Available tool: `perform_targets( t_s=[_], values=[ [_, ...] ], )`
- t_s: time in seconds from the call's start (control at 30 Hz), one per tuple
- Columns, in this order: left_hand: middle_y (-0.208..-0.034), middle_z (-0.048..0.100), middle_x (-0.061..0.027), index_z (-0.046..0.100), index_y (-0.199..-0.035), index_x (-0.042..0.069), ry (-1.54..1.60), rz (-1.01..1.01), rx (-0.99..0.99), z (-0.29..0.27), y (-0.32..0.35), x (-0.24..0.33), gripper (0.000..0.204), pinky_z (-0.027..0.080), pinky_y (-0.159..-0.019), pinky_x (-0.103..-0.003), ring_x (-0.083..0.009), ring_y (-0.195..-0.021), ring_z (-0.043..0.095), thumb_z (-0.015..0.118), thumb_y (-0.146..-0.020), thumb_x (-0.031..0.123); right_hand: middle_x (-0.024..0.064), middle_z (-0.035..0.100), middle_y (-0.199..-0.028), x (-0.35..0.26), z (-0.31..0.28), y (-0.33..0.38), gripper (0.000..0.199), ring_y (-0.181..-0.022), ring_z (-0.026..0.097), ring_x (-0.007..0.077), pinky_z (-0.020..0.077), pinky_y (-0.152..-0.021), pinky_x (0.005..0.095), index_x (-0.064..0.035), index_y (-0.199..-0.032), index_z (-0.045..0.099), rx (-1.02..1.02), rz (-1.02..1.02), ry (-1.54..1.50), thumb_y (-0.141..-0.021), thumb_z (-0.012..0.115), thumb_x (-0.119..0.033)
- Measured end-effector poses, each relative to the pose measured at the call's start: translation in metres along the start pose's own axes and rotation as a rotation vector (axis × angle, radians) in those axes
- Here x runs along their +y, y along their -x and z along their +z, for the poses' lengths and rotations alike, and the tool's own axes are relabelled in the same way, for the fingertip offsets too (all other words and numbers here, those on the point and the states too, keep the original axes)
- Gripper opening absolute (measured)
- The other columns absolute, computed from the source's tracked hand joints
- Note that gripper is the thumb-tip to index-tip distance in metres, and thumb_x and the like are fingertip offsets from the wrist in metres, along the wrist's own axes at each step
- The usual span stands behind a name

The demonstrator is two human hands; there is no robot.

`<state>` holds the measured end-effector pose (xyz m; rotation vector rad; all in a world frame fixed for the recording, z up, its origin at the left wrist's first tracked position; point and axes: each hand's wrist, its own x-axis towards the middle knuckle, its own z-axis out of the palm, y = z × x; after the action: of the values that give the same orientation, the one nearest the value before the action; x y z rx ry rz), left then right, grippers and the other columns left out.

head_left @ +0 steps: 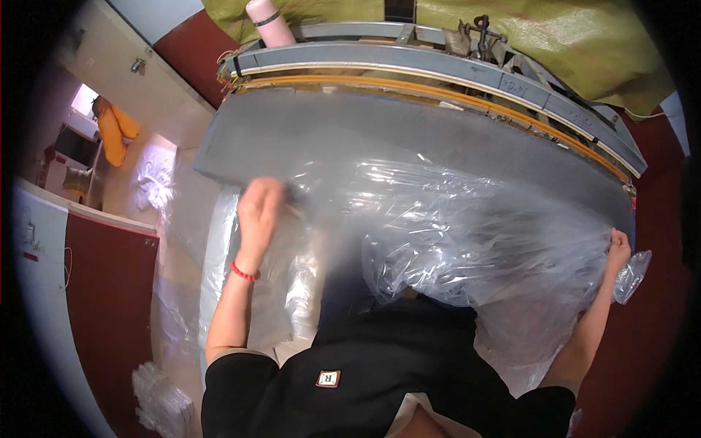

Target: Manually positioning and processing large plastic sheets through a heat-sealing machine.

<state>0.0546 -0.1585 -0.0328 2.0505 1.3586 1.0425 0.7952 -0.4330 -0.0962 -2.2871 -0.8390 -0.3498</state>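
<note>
A wide sheet of clear plastic film (438, 226) lies in shiny wrinkles over the grey bench top (307, 124) and hangs over its near edge toward me. My right hand (618, 247) is shut on the film's edge at the bench's right end, pulling it taut into folds. My left hand (261, 203), with a red bead bracelet at the wrist, is closed above the bench's near left edge. Beside its fingers shows a small dark smear (293, 194), blurred by motion; I cannot make out what it is.
A long metal frame with an orange strip (438, 87) runs along the bench's far side, with a metal clamp (482, 40) and a pink bottle (270, 25) at it. Stacked clear bags (161, 401) lie at lower left. Through a doorway, a person in orange (115, 131) shows.
</note>
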Motion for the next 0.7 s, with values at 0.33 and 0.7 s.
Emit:
perform_targets(
  t_s=[0.33,0.7],
  values=[
    [-0.070,0.052,0.0010,0.060,-0.086,-0.001,0.073,-0.196,-0.256,0.054,0.067,0.010,0.014,0.039,-0.056,-0.019,-0.0048,-0.062,0.047,0.066,-0.075,0.006,0.0023,0.057,-0.067,0.000,0.004,-0.003,0.032,-0.063,0.048,0.0105,0.0408,-0.063,0.0250,-0.0018,-0.083,0.060,-0.017,0.002,0.026,-0.081,0.060,-0.033],
    [-0.087,0.057,-0.0026,0.054,-0.096,0.001,1.024,-0.521,0.032,0.044,-0.037,0.025,0.018,0.046,-0.066,-0.023,-0.0131,-0.073,0.056,0.051,-0.088,0.017,0.0061,0.057,-0.068,-0.003,-0.001,0.003,0.031,-0.063,0.049,0.0122,0.0417,-0.062,0.0265,-0.0025,-0.085,0.059,0.019,0.012,0.064,-0.082,0.059,-0.033]
  ],
)
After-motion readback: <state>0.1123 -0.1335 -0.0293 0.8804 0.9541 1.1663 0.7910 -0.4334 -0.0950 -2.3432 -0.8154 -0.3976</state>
